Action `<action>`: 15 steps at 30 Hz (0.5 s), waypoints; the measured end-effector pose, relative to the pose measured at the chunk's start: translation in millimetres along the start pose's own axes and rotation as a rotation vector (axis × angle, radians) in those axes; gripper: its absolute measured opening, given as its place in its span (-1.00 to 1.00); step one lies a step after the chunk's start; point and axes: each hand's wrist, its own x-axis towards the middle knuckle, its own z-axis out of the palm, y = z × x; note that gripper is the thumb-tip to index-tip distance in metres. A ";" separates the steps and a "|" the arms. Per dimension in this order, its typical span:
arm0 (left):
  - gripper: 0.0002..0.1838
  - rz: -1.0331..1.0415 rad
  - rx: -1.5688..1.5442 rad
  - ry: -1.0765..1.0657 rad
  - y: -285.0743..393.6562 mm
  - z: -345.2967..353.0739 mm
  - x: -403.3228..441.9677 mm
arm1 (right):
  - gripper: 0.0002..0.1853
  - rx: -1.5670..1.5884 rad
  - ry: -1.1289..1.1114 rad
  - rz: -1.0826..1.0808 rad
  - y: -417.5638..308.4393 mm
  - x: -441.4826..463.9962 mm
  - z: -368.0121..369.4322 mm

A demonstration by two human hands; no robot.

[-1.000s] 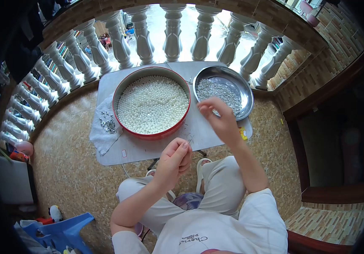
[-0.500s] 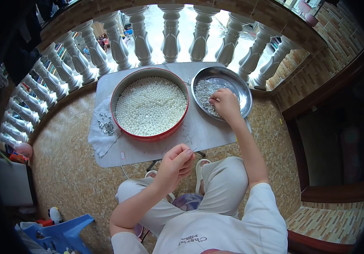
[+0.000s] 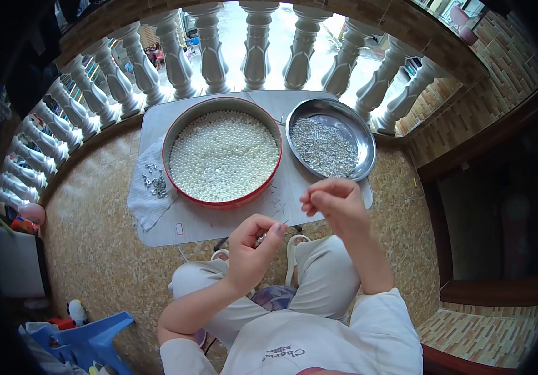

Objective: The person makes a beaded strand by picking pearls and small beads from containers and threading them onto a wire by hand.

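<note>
In front of the table's near edge, my left hand is closed around several small pearl beads. A thin needle-like tip sticks out past its thumb and forefinger. My right hand is to the right, thumb and fingers pinched together; whatever they hold is too small to make out. Nearest to it is a round steel tray spread with small silvery pieces. A red-rimmed round tin full of white pearl beads stands left of the tray.
The grey folding table carries a white cloth with loose metal bits at its left. A white balustrade curves behind. A blue plastic stool is on the floor at lower left.
My right hand has left the steel tray and come down toward my left hand, still pinched. My left hand has turned a little, so the beads inside it now show.
</note>
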 end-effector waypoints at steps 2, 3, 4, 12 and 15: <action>-0.95 0.080 0.072 0.021 0.7 0.2 -1.8 | -0.85 0.053 -0.013 0.029 11.1 -16.1 13.8; -0.96 0.103 0.099 0.016 1.7 -0.4 -2.7 | -0.84 0.125 -0.021 0.011 17.5 -21.0 17.6; -0.97 0.125 0.125 0.011 2.6 -1.1 -3.6 | -0.83 0.196 -0.029 -0.006 23.5 -24.7 20.5; -0.98 0.138 0.076 -0.070 -4.4 -1.0 0.2 | -0.80 0.350 -0.137 -0.107 39.9 -24.2 24.9; -0.98 0.149 0.012 -0.051 -7.4 1.4 1.6 | -0.77 0.358 -0.116 -0.060 39.2 -24.1 24.6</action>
